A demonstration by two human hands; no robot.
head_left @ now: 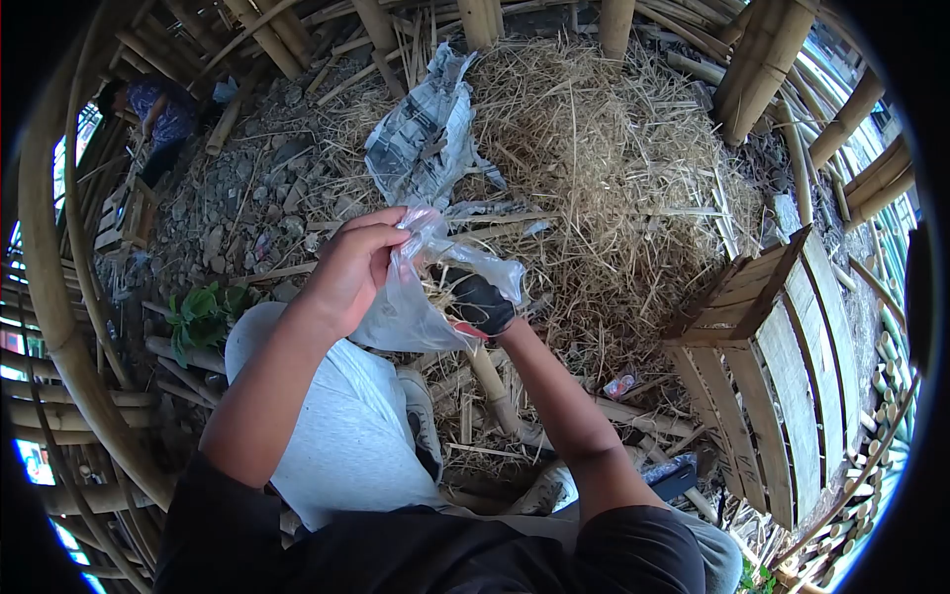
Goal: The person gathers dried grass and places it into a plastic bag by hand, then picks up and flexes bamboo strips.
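Observation:
My left hand [354, 259] pinches the rim of a clear plastic bag [401, 322] and holds it up above my knees. My right hand [482, 303] wears a black glove with a bit of red near the wrist and reaches into the bag's mouth. A tuft of dry straw [435, 287] sticks out by the gloved fingers, which look curled around it; the fingertips are partly hidden by straw and plastic. Beyond the bag, a crumpled newspaper sheet [421, 134] lies on the ground.
Loose straw [614, 158] covers the ground ahead and right. A wooden crate [782, 366] stands at right, near a small crumpled wrapper [620, 385]. Stones [233, 223] and a green plant [203, 317] lie left. Bamboo poles [762, 69] surround the place. Another person [163, 114] is at far left.

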